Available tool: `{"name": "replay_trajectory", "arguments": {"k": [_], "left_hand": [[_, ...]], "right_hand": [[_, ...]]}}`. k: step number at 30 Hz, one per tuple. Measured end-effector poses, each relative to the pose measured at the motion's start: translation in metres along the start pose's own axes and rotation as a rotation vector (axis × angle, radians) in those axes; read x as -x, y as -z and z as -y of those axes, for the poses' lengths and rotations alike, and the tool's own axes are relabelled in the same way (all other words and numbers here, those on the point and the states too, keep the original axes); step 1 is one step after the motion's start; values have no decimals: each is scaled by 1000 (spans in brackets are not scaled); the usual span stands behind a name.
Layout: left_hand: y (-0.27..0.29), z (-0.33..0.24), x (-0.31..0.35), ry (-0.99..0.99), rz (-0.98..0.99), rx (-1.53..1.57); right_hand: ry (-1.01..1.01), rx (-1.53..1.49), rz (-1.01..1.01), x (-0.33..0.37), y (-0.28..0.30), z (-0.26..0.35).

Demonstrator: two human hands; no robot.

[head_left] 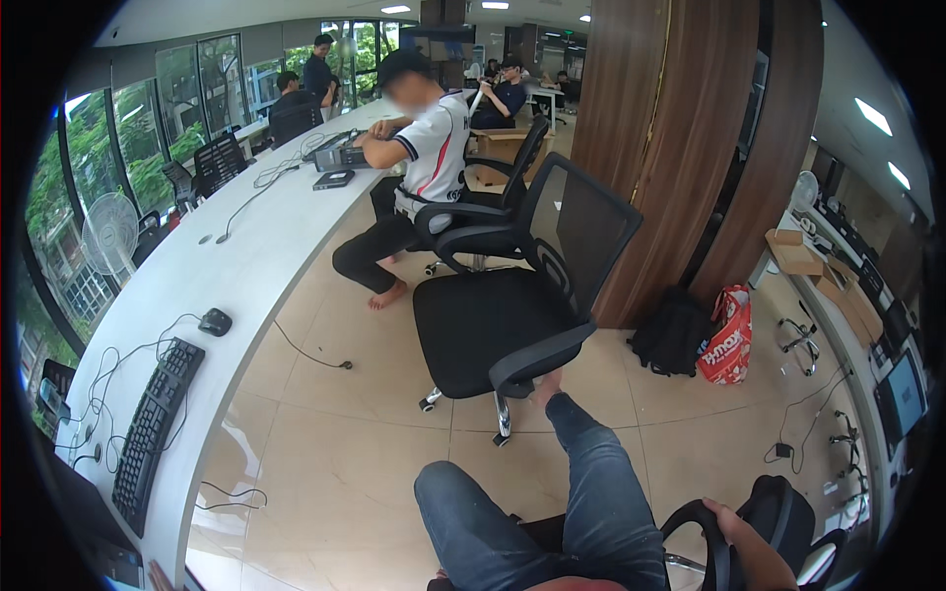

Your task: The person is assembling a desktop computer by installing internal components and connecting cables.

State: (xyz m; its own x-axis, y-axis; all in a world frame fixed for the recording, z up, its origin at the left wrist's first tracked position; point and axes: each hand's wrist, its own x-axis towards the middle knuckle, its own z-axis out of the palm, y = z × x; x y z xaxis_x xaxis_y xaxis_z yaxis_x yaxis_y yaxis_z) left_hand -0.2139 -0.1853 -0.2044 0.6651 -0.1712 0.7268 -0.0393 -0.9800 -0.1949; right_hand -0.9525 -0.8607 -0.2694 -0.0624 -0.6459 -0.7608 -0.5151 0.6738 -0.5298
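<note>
At the bottom left, only the fingers of my left hand (159,576) show, stretched out at the near edge of the white desk (256,241); the rest is cut off. A black keyboard (158,433) and a black mouse (216,321) lie on the desk beyond it. On my right, my right hand (727,520) is closed over the black armrest (698,512) of an office chair. My legs in blue jeans (601,483) stretch forward, one bare foot by the base of a black mesh chair (493,325).
A person in a white shirt (434,148) sits at the desk, hands on a grey device (340,153). Cables run over desk and floor. A black backpack (670,335) and a red bag (727,340) stand by the wooden column (621,148). A monitor (902,394) stands far right.
</note>
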Motion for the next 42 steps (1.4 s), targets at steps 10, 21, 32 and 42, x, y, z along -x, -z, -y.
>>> {"name": "replay_trajectory", "arguments": {"k": [10,21,32,42], "left_hand": [[-16,16,7,35,70,50],[17,-18,-5,61,-21,-1],[32,-36,-11,122,-76,33],[33,-42,-9,210,-58,57]], "right_hand": [[-48,-40,68,-19,9,-9],[627,1289,-481,-5,-63,41],[87,2131,29,-106,-65,45],[199,2251,74,-130,-91,80]]}}
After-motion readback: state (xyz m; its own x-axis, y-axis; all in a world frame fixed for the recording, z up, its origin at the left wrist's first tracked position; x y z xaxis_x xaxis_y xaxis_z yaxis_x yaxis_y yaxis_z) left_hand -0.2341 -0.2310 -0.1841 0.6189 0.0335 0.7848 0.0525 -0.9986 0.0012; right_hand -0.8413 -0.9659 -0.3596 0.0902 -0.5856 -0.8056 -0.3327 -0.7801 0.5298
